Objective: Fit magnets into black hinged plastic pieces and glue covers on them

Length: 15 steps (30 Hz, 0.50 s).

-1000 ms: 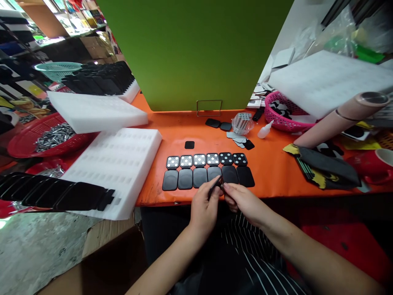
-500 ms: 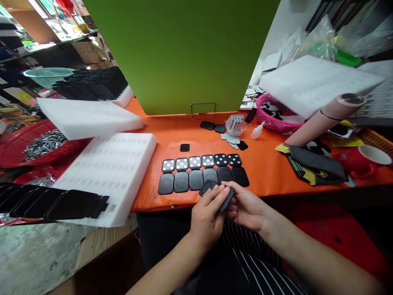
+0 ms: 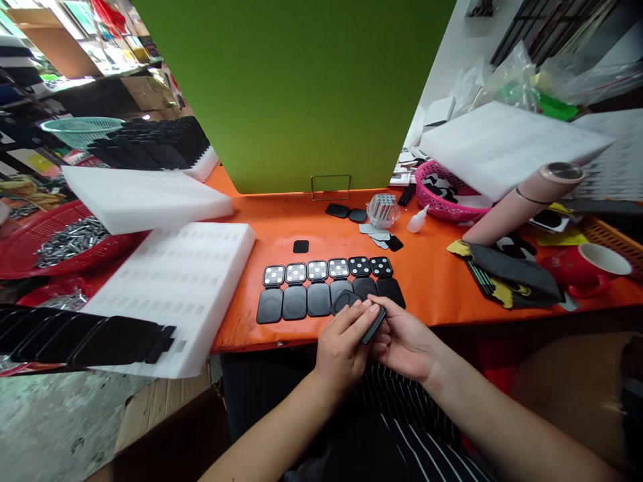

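Both my hands meet at the front edge of the orange table, holding a black hinged case (image 3: 374,326). My left hand (image 3: 341,345) is closed over it, its thumb and fingers pressed on the top. From the right, my right hand (image 3: 406,338) grips the same case, with its fingers partly hidden beneath. Just behind my fingers lies a row of opened black cases (image 3: 294,303), their far halves dotted with round silver discs (image 3: 317,270). A small black square pad (image 3: 301,246) rests beyond the row.
On the left are white foam trays (image 3: 201,261), one holding black cases (image 3: 100,335), and a red basket (image 3: 15,258) of metal parts. At right stand a pink basket (image 3: 452,211), a pink flask (image 3: 527,201) and a red mug (image 3: 557,268). A green board (image 3: 301,100) rises behind.
The view has tilted slightly, so the table sits a little lower in it. Both hands keep nearly the same hold on the black case.
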### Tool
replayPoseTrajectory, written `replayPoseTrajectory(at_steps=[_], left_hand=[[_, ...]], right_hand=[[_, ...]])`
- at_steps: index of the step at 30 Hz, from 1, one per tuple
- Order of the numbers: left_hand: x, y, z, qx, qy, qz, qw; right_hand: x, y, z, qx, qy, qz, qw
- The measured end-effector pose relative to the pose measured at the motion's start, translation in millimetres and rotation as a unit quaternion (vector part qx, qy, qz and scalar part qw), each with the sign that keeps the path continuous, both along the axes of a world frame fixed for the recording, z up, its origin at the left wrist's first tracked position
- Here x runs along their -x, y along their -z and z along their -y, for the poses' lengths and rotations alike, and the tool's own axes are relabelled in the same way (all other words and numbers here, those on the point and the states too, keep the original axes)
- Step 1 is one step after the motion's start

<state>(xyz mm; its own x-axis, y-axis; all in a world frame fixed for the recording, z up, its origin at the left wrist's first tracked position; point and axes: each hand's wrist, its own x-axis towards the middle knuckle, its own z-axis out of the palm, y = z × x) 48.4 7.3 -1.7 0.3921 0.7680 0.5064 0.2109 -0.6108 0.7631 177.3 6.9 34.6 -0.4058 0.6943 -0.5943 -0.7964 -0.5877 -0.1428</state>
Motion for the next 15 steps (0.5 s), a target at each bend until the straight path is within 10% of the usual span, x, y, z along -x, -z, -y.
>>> replayPoseTrajectory(at_steps=[4, 7, 11, 15], left_hand=[[-0.8, -4.1, -9.8, 0.133, -0.022, 0.082, 0.987], [-1.0, -5.8, -22.1, 0.340, -0.095, 0.241, 0.904], [-5.6, -4.6, -33.0, 0.474, -0.071, 0.368, 0.797], [-24.7, 0.3, -37.8, 0.484, -0.014, 0.357, 0.799]], right_hand=[[-6.1, -1.5, -0.5, -0.067, -0.028, 0.024, 0.997], [-21.6, -2.7, -1.6, -0.170, -0.023, 0.159, 0.972], [-40.2, 3.0, -4.8, -0.267, -0.048, 0.505, 0.819], [-46.9, 10.3, -0.9, -0.307, -0.161, 0.646, 0.680]])
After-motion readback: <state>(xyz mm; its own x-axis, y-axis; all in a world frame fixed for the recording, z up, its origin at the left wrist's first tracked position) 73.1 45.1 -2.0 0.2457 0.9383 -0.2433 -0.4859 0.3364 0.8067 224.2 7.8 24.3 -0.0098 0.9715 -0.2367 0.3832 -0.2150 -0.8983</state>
